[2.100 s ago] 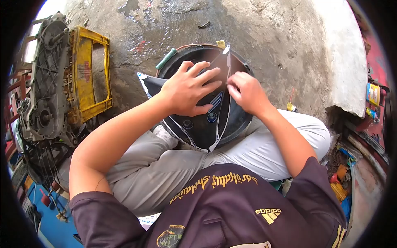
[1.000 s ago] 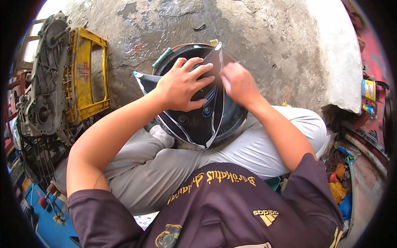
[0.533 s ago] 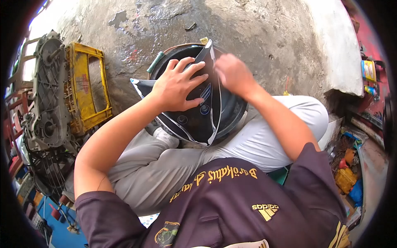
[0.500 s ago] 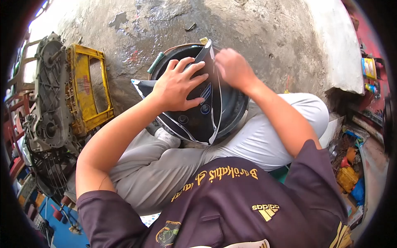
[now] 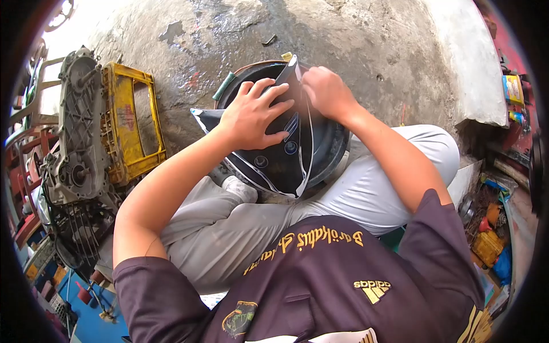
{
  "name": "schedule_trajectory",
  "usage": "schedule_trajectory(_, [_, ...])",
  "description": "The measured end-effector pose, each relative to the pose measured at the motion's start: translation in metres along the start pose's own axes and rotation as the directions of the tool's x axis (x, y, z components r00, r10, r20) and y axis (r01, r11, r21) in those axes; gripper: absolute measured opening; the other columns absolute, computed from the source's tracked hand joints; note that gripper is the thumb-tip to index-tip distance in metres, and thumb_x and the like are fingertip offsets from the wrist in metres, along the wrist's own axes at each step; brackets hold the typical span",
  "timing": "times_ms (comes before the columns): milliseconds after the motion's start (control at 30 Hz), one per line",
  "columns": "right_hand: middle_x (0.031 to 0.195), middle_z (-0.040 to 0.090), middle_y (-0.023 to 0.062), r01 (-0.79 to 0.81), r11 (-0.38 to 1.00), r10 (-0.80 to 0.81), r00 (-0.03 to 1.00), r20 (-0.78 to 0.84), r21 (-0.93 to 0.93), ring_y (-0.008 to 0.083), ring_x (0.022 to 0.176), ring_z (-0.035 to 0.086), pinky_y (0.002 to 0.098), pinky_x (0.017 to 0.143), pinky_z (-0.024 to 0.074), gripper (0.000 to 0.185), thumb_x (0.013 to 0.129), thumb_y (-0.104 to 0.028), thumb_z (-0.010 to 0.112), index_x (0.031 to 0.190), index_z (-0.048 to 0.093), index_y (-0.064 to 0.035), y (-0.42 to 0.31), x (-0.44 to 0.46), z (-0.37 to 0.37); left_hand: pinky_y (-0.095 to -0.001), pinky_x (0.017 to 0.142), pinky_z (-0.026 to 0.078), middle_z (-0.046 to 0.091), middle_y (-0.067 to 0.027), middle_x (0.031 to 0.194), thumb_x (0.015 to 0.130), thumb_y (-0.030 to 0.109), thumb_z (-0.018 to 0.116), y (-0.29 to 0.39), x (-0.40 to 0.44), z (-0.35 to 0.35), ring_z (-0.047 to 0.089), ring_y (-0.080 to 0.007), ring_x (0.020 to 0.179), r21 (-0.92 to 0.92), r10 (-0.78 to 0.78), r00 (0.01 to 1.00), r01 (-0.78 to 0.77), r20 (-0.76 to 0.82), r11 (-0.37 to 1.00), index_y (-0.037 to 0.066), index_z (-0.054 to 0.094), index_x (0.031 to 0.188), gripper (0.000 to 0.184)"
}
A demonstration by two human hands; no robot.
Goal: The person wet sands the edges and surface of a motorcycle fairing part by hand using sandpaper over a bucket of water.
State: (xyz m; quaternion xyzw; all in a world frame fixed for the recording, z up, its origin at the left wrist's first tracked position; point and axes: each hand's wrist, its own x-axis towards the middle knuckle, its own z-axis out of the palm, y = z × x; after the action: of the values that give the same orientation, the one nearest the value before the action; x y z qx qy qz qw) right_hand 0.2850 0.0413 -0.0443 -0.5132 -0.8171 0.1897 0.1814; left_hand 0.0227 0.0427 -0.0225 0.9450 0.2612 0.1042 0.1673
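1. Down on rough, damp-patched concrete (image 5: 366, 34), with a yellow crate (image 5: 124, 123) and a grey engine casing (image 5: 82, 114) to spot at the left of the frame.
2. Now to centre frame, slightly above the middle: looking at a dark, pointed panel (image 5: 280, 174) with pale edging, lying over a round black tub (image 5: 333, 148) between the bent legs.
3. Pressing down on the panel with the left hand (image 5: 251, 117), palm down, fingers spread, gripping nothing.
4. Over on the far right side, near the panel's upper tip, bunching the right hand (image 5: 329, 94), fingers curled in at the edge. Slightly blurred there; cannot tell whether pinching anything.
5. Judging by the pose, in the middle of close work along that right edge, using the left hand as a steadying weight. Calling, most likely, for firm left-hand pressure and careful right fingertips, so as not to skid the panel on the curved rim.
6. On to the markings: seeing a blue-and-white winged decal (image 5: 293, 127) and two round emblems (image 5: 291, 148) on the panel, too small to read.
7. Reading "adidas" (image 5: 372, 284) on the dark shirt (image 5: 337, 280), upside down, plus yellow lettering (image 5: 326, 240) starting "Barökatus", then lost in a fold.
8. Finding only illegible reddish print on the crate.
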Motion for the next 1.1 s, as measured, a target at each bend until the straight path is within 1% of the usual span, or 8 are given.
schedule_trajectory(300, [0.094, 0.063, 0.019, 0.09, 0.995, -0.083, 0.988, 0.133, -0.041, 0.0403, 0.097, 0.063, 0.0503, 0.088, 0.0527, 0.007, 0.09, -0.006, 0.065, 0.095, 0.064, -0.0015, -0.02, -0.031, 0.003, -0.0526, 0.113, 0.038, 0.053, -0.013, 0.153, 0.086, 0.053, 0.076, -0.002, 0.001, 0.0, 0.044, -0.0377, 0.144, -0.002, 0.022, 1.0, -0.022, -0.011, 1.0, 0.014, 0.069, 0.138, 0.066])
schedule_trajectory(400, [0.095, 0.064, 0.0196, -0.059, 0.998, 0.059, 0.998, 0.026, -0.015, 0.0415, 0.098, 0.063, 0.0508, 0.088, 0.0527, 0.009, 0.091, -0.008, 0.064, 0.097, 0.066, -0.0015, -0.005, -0.003, 0.003, -0.0526, 0.113, 0.038, 0.053, -0.013, 0.153, 0.085, 0.053, 0.077, -0.001, 0.0, -0.001, 0.044, -0.0378, 0.144, 0.005, 0.018, 1.0, -0.018, 0.001, 1.0, 0.014, 0.069, 0.139, 0.067])
schedule_trajectory(500, [0.097, 0.064, 0.0201, -0.032, 0.999, 0.032, 0.999, -0.029, -0.026, 0.0418, 0.099, 0.062, 0.0515, 0.087, 0.0526, 0.01, 0.091, -0.007, 0.064, 0.099, 0.065, -0.0014, 0.001, 0.0, 0.011, -0.0526, 0.113, 0.038, 0.053, -0.0127, 0.153, 0.084, 0.053, 0.077, -0.002, 0.001, 0.0, 0.044, -0.0377, 0.144, 0.001, 0.024, 1.0, -0.024, -0.005, 1.0, 0.014, 0.069, 0.139, 0.067])
schedule_trajectory(700, [0.096, 0.067, 0.0187, 0.107, 0.991, -0.092, 0.982, 0.166, -0.083, 0.0357, 0.096, 0.066, 0.0454, 0.087, 0.0559, 0.016, 0.081, -0.003, 0.065, 0.096, 0.069, -0.0003, -0.032, -0.042, 0.006, -0.0531, 0.117, 0.037, 0.052, -0.0113, 0.155, 0.08, 0.048, 0.081, -0.002, 0.0, 0.0, 0.044, -0.0366, 0.145, -0.01, 0.013, 1.0, -0.013, -0.014, 1.0, 0.017, 0.07, 0.139, 0.067])
schedule_trajectory(833, [0.095, 0.067, 0.0194, -0.039, 0.999, 0.039, 0.999, -0.005, -0.021, 0.0388, 0.096, 0.066, 0.0489, 0.087, 0.0557, 0.009, 0.094, -0.007, 0.063, 0.095, 0.068, -0.0004, -0.009, -0.009, 0.005, -0.0532, 0.116, 0.037, 0.052, -0.0111, 0.155, 0.08, 0.047, 0.081, -0.001, -0.001, 0.001, 0.045, -0.0367, 0.145, -0.005, 0.014, 1.0, -0.014, -0.008, 1.0, 0.017, 0.07, 0.14, 0.068])
schedule_trajectory(900, [0.093, 0.064, 0.0193, -0.026, 0.998, 0.031, 0.997, -0.073, 0.064, 0.0411, 0.095, 0.062, 0.0515, 0.087, 0.0517, 0.007, 0.089, -0.007, 0.066, 0.093, 0.064, -0.0014, -0.005, -0.008, 0.008, -0.0537, 0.116, 0.037, 0.052, -0.011, 0.155, 0.08, 0.047, 0.081, -0.002, 0.0, 0.0, 0.045, -0.0369, 0.145, -0.004, 0.017, 1.0, -0.017, -0.008, 1.0, 0.017, 0.069, 0.14, 0.068])
schedule_trajectory(1000, [0.092, 0.066, 0.0154, 0.083, 0.988, -0.075, 0.995, 0.058, -0.134, 0.0337, 0.092, 0.066, 0.0449, 0.085, 0.0546, 0.014, 0.077, -0.003, 0.066, 0.091, 0.066, -0.0032, -0.028, -0.039, 0.014, -0.054, 0.115, 0.037, 0.052, -0.0111, 0.156, 0.08, 0.047, 0.081, -0.002, 0.001, 0.001, 0.045, -0.037, 0.145, 0.006, 0.02, 1.0, -0.02, -0.007, 1.0, 0.018, 0.07, 0.139, 0.067])
schedule_trajectory(1100, [0.092, 0.066, 0.0148, 0.103, 0.995, -0.105, 0.98, 0.171, 0.016, 0.033, 0.094, 0.067, 0.0446, 0.084, 0.0556, 0.012, 0.077, -0.005, 0.069, 0.088, 0.065, -0.0031, -0.047, -0.07, 0.011, -0.0539, 0.116, 0.037, 0.052, -0.0112, 0.156, 0.081, 0.047, 0.081, -0.003, -0.001, 0.001, 0.045, -0.037, 0.145, 0.017, 0.012, 1.0, -0.011, -0.01, 1.0, 0.018, 0.069, 0.14, 0.067])
